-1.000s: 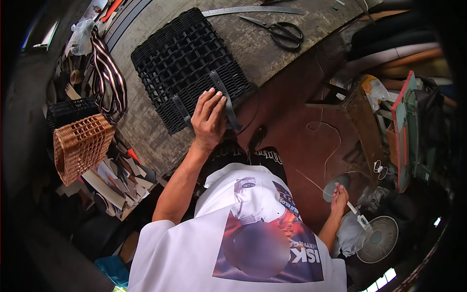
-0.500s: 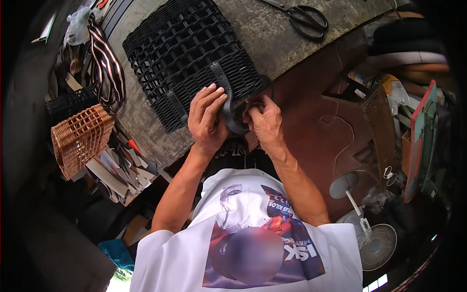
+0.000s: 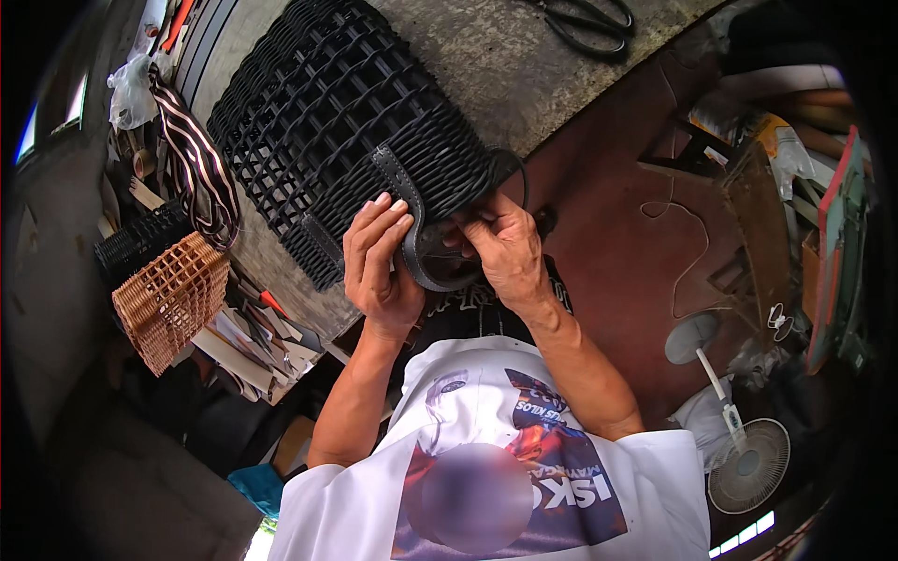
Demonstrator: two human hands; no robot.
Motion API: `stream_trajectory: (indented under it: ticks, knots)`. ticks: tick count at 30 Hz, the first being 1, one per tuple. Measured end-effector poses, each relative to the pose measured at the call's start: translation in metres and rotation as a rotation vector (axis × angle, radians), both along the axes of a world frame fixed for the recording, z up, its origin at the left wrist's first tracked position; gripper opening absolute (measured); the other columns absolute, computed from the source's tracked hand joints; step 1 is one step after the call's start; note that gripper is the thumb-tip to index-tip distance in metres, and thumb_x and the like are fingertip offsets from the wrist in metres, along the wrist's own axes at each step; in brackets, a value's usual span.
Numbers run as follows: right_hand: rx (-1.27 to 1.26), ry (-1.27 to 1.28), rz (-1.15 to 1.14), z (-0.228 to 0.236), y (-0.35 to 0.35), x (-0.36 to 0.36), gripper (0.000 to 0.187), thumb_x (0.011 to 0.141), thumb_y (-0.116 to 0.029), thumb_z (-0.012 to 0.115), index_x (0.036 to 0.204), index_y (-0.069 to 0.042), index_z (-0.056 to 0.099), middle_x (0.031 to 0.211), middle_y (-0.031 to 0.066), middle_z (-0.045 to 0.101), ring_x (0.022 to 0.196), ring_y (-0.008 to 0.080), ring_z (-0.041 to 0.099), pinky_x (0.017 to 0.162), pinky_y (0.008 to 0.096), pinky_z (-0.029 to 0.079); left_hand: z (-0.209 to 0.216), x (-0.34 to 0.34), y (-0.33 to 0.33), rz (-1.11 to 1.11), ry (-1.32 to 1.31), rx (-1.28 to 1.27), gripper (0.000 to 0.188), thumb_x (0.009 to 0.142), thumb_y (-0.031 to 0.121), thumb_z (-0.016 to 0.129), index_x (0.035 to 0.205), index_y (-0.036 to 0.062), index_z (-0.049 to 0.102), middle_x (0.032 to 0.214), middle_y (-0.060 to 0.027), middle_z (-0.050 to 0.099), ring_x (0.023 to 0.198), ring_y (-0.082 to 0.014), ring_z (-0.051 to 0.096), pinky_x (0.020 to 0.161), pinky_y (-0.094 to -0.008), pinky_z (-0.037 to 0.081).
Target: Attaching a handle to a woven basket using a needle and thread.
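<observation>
A black woven basket bag point(image 3: 323, 122) lies on its side on the worn tabletop, its rim toward me. A curved black leather handle point(image 3: 418, 224) with pale stitching is fixed to its near side. My left hand point(image 3: 379, 252) is closed at the handle and rim, fingertips against the leather and thumb hidden. To the right of the handle, my right hand point(image 3: 508, 251) has its fingers bent and pinched at the bag's rim. What they pinch is hidden. Beside that hand, a thin black loop point(image 3: 520, 178) sticks out from the bag.
Black-handled scissors point(image 3: 589, 23) lie on the grey table point(image 3: 496, 70) at the far edge. A brown woven basket point(image 3: 173, 299), striped straps point(image 3: 192, 168) and several leather scraps point(image 3: 248, 351) are at the left. A white fan point(image 3: 748, 465) stands at the lower right.
My right hand has shifted from beside the handle's curve up to the bag's rim. My left hand remains at the handle. The whole view has shifted slightly.
</observation>
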State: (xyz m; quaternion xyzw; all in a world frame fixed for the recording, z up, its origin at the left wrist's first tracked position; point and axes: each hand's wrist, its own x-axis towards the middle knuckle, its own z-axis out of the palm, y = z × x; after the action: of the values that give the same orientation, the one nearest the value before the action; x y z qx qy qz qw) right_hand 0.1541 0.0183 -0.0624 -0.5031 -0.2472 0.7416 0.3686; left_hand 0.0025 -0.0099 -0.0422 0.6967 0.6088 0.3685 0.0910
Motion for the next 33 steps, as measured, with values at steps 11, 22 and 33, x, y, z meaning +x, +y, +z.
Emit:
stream_trajectory:
  ticks: [11,22,33]
  knots:
    - [-0.057,0.269,0.095,-0.028,0.009,0.011,0.009,0.091,0.000,0.065,0.096,-0.001,0.072,0.080,0.0027,0.070,0.066,0.0086,0.061,0.064,0.0234,0.051,-0.001,0.001,0.001,0.004,0.017,-0.012,0.021,0.081,-0.002,0.073,0.101,-0.0025,0.066,0.109,-0.0176,0.070,0.112,-0.0354,0.065,0.103,-0.0480,0.047]
    - [-0.293,0.642,-0.098,-0.036,-0.005,0.001,0.010,0.094,0.001,0.061,0.100,0.000,0.069,0.086,0.0075,0.069,0.070,0.0113,0.064,0.062,0.0242,0.054,0.004,0.003,0.001,0.028,0.005,-0.052,0.024,0.079,-0.005,0.073,0.102,-0.0011,0.069,0.109,-0.0163,0.071,0.110,-0.0343,0.066,0.101,-0.0474,0.048]
    - [-0.394,0.811,-0.121,-0.031,-0.014,0.001,0.012,0.094,0.003,0.060,0.103,0.000,0.067,0.093,0.0091,0.067,0.080,0.0153,0.066,0.068,0.0274,0.057,0.002,-0.002,-0.001,-0.010,0.017,-0.073,0.026,0.083,0.014,0.076,0.100,-0.0030,0.066,0.109,-0.0184,0.069,0.112,-0.0362,0.065,0.104,-0.0486,0.046]
